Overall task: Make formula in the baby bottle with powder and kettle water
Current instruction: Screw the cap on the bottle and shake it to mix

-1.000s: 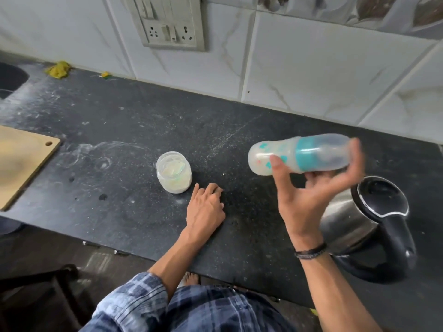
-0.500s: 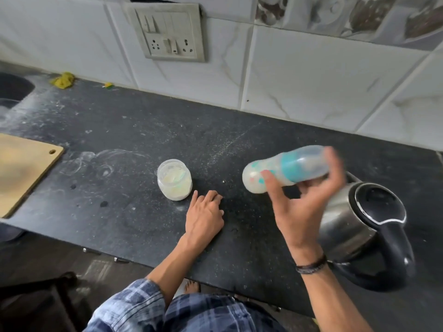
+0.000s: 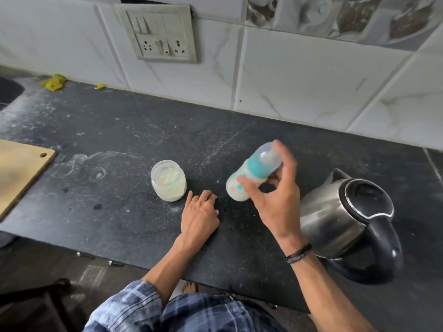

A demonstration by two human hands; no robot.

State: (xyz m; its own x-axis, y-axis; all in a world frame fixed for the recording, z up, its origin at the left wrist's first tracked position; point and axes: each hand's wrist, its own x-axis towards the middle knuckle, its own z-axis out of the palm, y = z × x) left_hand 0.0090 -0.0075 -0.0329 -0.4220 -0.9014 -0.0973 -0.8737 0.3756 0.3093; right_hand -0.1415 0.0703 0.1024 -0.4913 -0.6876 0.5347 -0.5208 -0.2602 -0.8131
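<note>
The bottle (image 3: pixel 256 167) has swung round in the right hand (image 3: pixel 275 200). A second ago it lay almost level, base pointing toward the left hand; now it tilts steeply, capped end up and away from the person, milky base down and toward them. The right hand grips it with the thumb across the lower body and the fingers curled round the teal collar. The bottle is blurred, and it seems to be clear of the worktop (image 3: pixel 119 130).

The left hand (image 3: pixel 200 214) has not moved. It rests palm down on the worktop, fingers loosely bent, holding nothing, with the powder jar (image 3: pixel 169 180) just beyond its fingertips. The kettle (image 3: pixel 340 216) stands upright just to the outside of the right wrist.

A sealed bottle with cloudy contents, rocked from flat to tilted, reads as the shaking step. Powder and water look already in, so the task is likely near its end.
</note>
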